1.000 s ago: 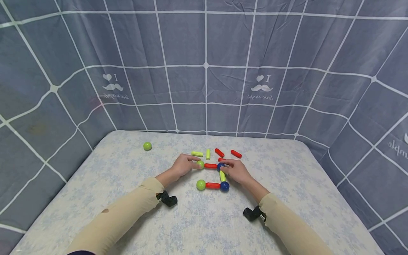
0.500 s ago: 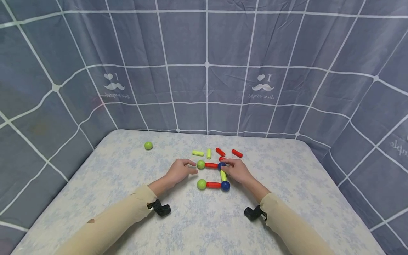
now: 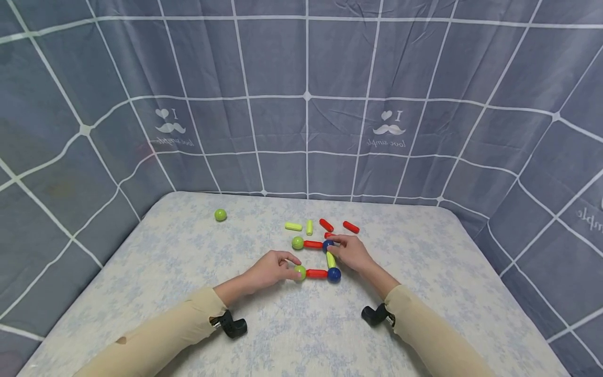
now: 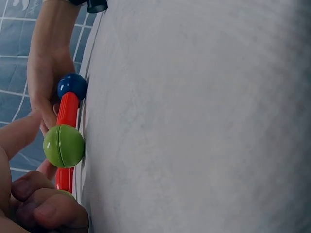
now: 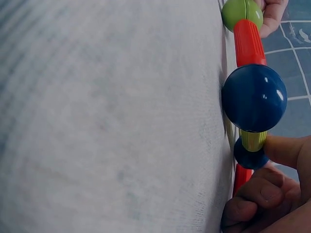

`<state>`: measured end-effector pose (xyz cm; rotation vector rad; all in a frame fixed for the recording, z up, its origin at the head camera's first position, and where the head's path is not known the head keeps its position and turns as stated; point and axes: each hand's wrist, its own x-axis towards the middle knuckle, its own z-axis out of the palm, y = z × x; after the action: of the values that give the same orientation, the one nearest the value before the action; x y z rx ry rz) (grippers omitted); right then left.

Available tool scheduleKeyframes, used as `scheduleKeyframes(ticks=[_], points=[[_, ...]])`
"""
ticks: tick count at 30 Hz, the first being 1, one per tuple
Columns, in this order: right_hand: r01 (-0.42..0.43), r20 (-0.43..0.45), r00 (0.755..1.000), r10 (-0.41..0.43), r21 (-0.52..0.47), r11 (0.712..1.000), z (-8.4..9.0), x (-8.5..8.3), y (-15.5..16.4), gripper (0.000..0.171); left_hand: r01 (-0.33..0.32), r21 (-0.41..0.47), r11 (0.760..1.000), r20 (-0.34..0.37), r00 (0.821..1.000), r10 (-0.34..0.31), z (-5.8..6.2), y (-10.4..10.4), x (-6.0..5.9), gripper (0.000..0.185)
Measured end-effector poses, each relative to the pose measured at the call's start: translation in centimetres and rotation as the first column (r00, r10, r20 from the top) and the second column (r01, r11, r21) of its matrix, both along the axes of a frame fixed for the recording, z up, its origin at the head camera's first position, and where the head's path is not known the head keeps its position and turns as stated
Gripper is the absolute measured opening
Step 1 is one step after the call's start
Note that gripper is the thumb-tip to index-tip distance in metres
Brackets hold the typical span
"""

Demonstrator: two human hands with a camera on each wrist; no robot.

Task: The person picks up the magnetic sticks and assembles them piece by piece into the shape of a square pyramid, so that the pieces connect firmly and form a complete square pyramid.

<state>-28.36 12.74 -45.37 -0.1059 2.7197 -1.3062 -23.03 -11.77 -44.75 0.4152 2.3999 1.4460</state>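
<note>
Green was the near ball (image 3: pixel 300 272) that the left hand (image 3: pixel 269 270) had dropped back to pinch, having let go of the far green ball (image 3: pixel 297 242). The right hand (image 3: pixel 350 253) stayed pinched on the far blue ball (image 3: pixel 327 244). So the open left side of the frame on the table (image 3: pixel 188 272) seemed next.

Both arms reach forward in beige sleeves. The left hand (image 3: pixel 270 270) rests low, fingertips pinched together; the right hand (image 3: pixel 350 252), just beside it, has its fingers curled.
</note>
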Motion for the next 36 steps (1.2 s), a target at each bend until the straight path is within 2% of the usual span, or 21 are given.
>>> scheduleKeyframes(ticks=[5,17,24,36], points=[[0.01,0.007,1.0,-0.01,0.003,1.0,0.1,0.1,0.0,0.031,-0.007,-0.028,1.0,-0.049,0.999,0.006,-0.2,0.2,0.1,0.03],[0.029,0.018,0.999,-0.03,0.053,0.998,0.6,0.7,-0.3,0.031,-0.04,-0.094,0.995,-0.077,0.996,0.033,0.6,-0.2,0.2,0.029],[0.064,0.018,0.998,-0.066,0.083,0.995,0.6,1.3,-0.2,0.032,-0.004,-0.125,0.992,-0.106,0.994,-0.01,0.5,-0.9,-0.7,0.029],[0.098,0.078,0.991,-0.104,0.081,0.992,1.2,3.0,0.1,0.031,0.03,-0.121,0.992,-0.088,0.995,-0.041,0.3,-1.8,-2.2,0.037]])
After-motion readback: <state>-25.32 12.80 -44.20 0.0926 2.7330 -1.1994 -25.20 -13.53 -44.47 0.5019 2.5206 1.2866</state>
